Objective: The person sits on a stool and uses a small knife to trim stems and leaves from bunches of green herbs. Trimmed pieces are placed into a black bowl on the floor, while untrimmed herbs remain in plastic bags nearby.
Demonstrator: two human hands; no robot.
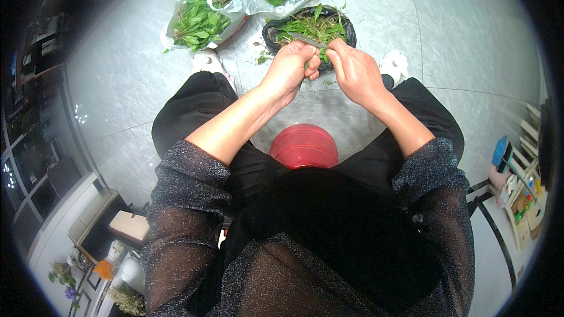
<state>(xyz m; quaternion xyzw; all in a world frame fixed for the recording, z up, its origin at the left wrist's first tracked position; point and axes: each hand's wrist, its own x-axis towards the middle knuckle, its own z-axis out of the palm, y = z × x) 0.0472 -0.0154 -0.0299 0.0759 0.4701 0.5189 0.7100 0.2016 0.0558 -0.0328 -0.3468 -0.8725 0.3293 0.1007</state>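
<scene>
My left hand is curled around a leafy green, most of it hidden by the fingers. In my right hand is a small knife, its grey blade pointing left across the tips of my left fingers. Both hands are held close together over the near side of a black plastic bag. That bag is open and contains loose green leaves and brownish stems.
Beyond my left hand, a clear plastic bag holds leafy greens. Another clear bag with greens lies behind the black one. Scraps dot the grey tiled floor. A red plastic stool is beneath me, between my legs.
</scene>
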